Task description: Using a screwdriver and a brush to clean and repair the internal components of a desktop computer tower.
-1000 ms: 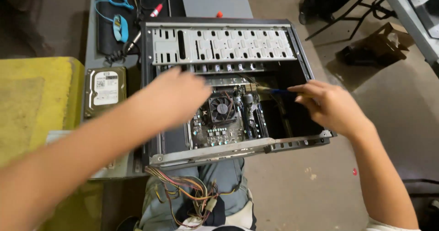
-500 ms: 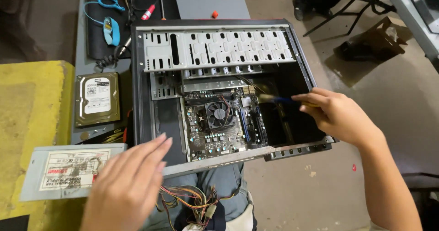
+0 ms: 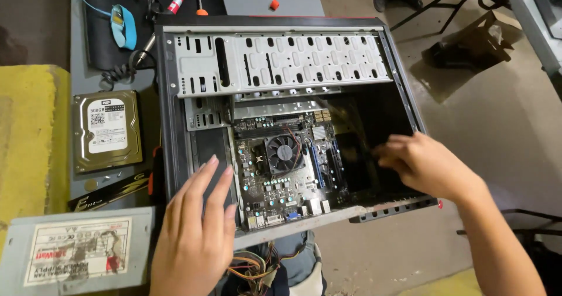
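Since the earlier frame, the left hand (image 3: 196, 237) has come forward onto the near-left edge of the open computer case (image 3: 175, 114), fingers flat and spread, gripping nothing. Right hand (image 3: 424, 167) reaches into the case's right bay beside the motherboard (image 3: 287, 167); whether its curled fingers hold anything cannot be told. Left of the case lie a power supply (image 3: 76, 252) and a hard drive (image 3: 106, 131).

Layout relative to the open black metal computer case (image 3: 175, 126), lying on its side at centre. Inside it: the perforated grey steel drive cage (image 3: 281, 62) along the far wall; the green motherboard (image 3: 287, 173) nearer the viewer, bearing the black square cooler fan (image 3: 284, 154) at its middle. Left of the case: the silver rectangular hard drive (image 3: 107, 130); nearer the viewer, the grey boxed power supply (image 3: 76, 252). Beyond the case's far-left corner: the blue coiled wrist strap (image 3: 124, 25). The left hand (image 3: 196, 237) lies over the case's near-left edge; the right hand (image 3: 424, 164) is inside its right compartment.
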